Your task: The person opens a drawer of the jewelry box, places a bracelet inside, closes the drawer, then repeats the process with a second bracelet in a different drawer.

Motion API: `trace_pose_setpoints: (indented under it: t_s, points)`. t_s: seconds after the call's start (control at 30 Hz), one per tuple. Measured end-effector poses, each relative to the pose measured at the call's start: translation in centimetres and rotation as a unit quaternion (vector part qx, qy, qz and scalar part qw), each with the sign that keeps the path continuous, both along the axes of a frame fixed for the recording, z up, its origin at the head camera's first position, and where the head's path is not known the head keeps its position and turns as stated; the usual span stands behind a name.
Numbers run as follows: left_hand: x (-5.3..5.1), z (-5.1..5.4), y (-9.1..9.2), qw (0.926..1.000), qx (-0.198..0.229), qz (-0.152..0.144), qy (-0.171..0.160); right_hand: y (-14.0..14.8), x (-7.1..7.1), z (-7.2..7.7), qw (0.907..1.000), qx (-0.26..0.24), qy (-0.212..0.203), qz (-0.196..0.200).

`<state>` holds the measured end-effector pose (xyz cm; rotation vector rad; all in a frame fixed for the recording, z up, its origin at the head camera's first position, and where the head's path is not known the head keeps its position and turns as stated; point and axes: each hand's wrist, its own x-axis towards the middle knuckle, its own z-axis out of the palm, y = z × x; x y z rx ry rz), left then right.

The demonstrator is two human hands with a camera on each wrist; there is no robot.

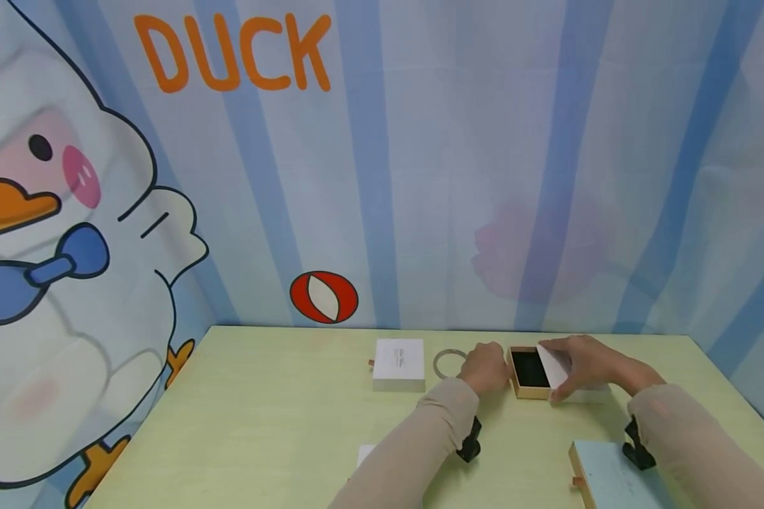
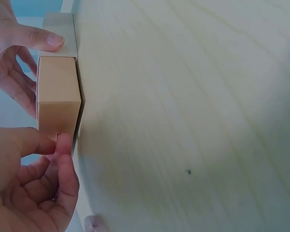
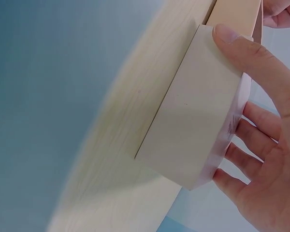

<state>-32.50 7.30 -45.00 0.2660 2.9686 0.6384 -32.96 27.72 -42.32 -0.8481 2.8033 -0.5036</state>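
Note:
A slide-out gift box stands near the table's back edge, its tan drawer (image 1: pixel 532 393) with a black interior partly out of the white sleeve (image 3: pixel 188 106). My right hand (image 1: pixel 586 362) grips this sleeve, thumb on one side and fingers spread along the other. At the drawer's outer end, my left hand (image 1: pixel 486 369) pinches with thumb and index finger at what looks like its small pull tab; the fingers cover it. In the left wrist view the drawer's tan end (image 2: pixel 60 79) shows between both hands. A pale ring-shaped band (image 1: pixel 438 363) lies just left of my left hand.
A closed white box (image 1: pixel 399 360) with a small brown tab stands further left. Near the front right lies a light blue box (image 1: pixel 617 474), partly behind my right sleeve. A white corner (image 1: pixel 364 452) peeks out beside my left forearm. A printed curtain hangs behind the table.

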Motion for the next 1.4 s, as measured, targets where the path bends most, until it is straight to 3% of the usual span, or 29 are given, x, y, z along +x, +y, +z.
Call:
trace_pose_setpoints:
  t_s: [0.47,0.83,1.4]
  points:
    - [-0.1,0.2,-0.4,1.0000,-0.001,0.005,-0.003,0.1,0.0,0.1,1.0000,0.002,0.003,-0.006]
    - [-0.6,-0.4,-0.7,0.9996,0.008,0.006,-0.025,0.1,0.0,-0.1,1.0000,0.000,-0.002,-0.002]
    - [-0.7,-0.3,-1.1,0.9997,0.011,0.007,-0.023,0.1,-0.3,-0.1,1.0000,0.004,0.002,-0.002]
